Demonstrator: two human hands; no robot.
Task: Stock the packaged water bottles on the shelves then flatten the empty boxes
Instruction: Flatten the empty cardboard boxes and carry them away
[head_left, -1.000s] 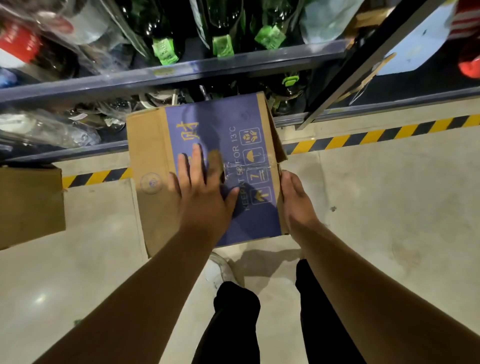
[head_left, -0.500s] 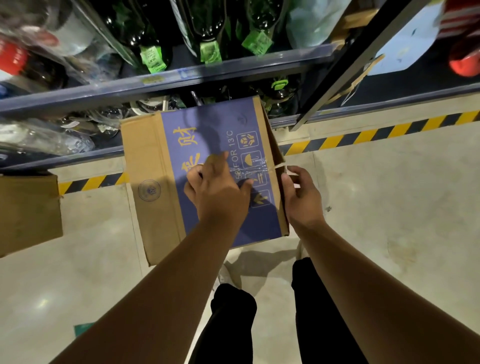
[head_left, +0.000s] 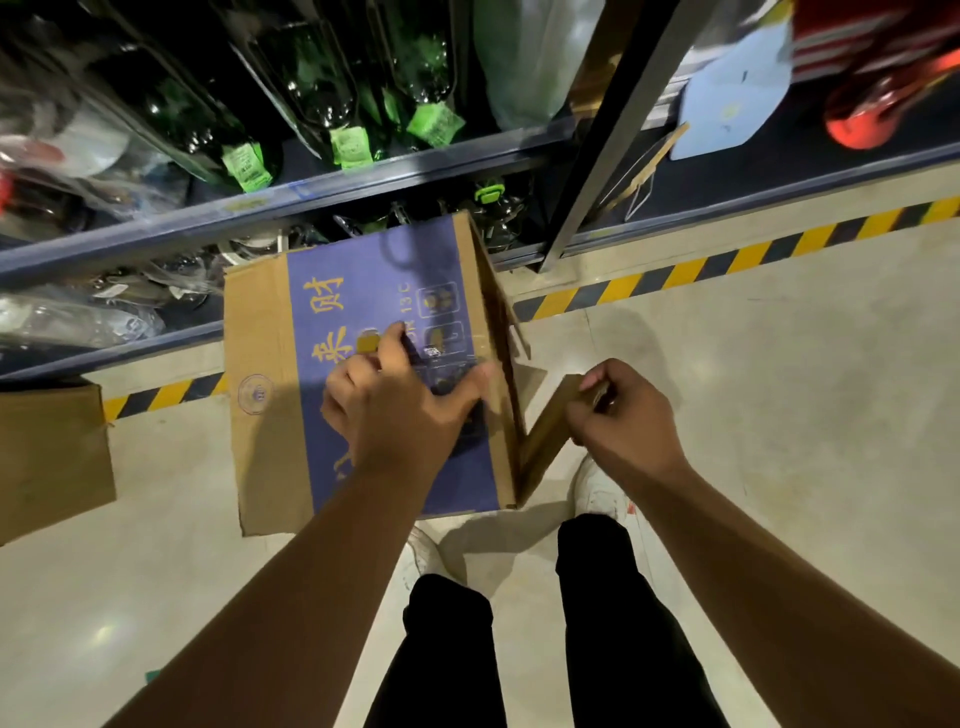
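Note:
A cardboard box (head_left: 260, 332) with a blue printed face and yellow characters hangs tilted in front of the lower shelf, above the floor. My left hand (head_left: 400, 405) presses on the blue face with bent fingers, its thumb reaching toward the box's right edge. My right hand (head_left: 623, 415) grips a brown end flap (head_left: 545, 436) that swings out from the box's right side. Dark green bottles (head_left: 322, 78) with green tags lie on the upper shelf. I cannot see inside the box.
A blue metal shelf rail (head_left: 363, 187) runs across behind the box, with clear plastic-wrapped bottles (head_left: 78, 322) on the lower level. A second brown box (head_left: 47, 457) sits on the floor at left. Yellow-black floor tape (head_left: 727, 260) borders the shelving. My legs and white shoes are below.
My right hand left the box's side and pulled the end flap outward. My left hand's fingers went from flat to bent on the blue face. The box tilted slightly.

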